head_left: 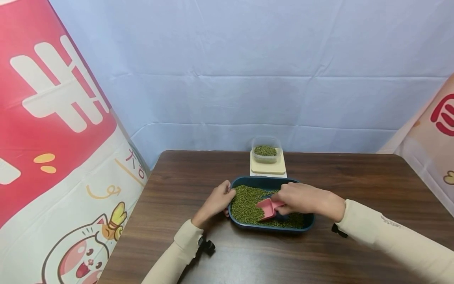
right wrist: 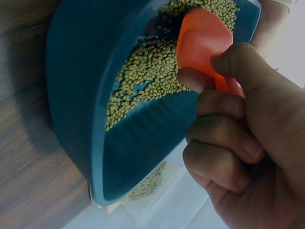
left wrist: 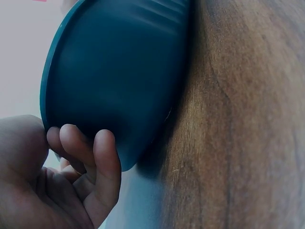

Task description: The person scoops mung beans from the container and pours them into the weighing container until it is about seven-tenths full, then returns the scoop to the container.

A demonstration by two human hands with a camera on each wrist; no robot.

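A dark blue basin [head_left: 306, 227] of green mung beans [head_left: 244, 205] sits on the table. My left hand [head_left: 218, 198] holds the basin's left end, thumb at the rim and fingers against the outer wall, as the left wrist view shows. Over the basin, my right hand [head_left: 296, 198] grips the handle of a pink scoop [head_left: 268, 208], with its fingers curled round it. The scoop's head dips among the beans near the middle. In the right wrist view the scoop [right wrist: 202, 40] looks orange-red, and part of the basin's floor shows bare beside the beans.
Behind the basin, a clear plastic container [head_left: 267, 154] with some green beans stands on a pale yellow-topped kitchen scale [head_left: 268, 167]. The brown wooden table [head_left: 191, 169] ends at a light cloth backdrop [head_left: 220, 98]. Printed banners hang at both sides.
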